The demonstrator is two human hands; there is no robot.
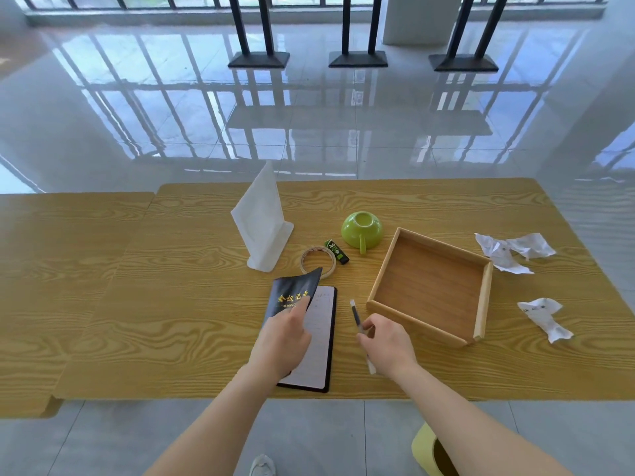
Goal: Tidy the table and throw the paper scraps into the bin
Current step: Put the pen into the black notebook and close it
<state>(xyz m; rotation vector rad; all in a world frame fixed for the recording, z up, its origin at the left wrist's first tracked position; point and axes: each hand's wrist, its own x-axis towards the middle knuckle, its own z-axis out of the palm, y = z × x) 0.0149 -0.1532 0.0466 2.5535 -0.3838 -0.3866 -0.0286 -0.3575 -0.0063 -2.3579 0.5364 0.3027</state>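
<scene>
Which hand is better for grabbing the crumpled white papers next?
Probably the right hand: both crumpled white paper scraps lie on its side, beyond the square wooden tray, though it pinches a dark pen. The left hand holds the cover of the black notebook.

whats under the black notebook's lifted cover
A lined white page with faint writing. The left hand holding the cover hides the page's left side, and the cover's tip overlaps the tape roll.

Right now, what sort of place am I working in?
Probably an office or meeting room: a long pale wood-grain table holds a black notebook with gold lettering and a dark slim pen. It stands on a glossy tiled floor in a large, open room.
</scene>
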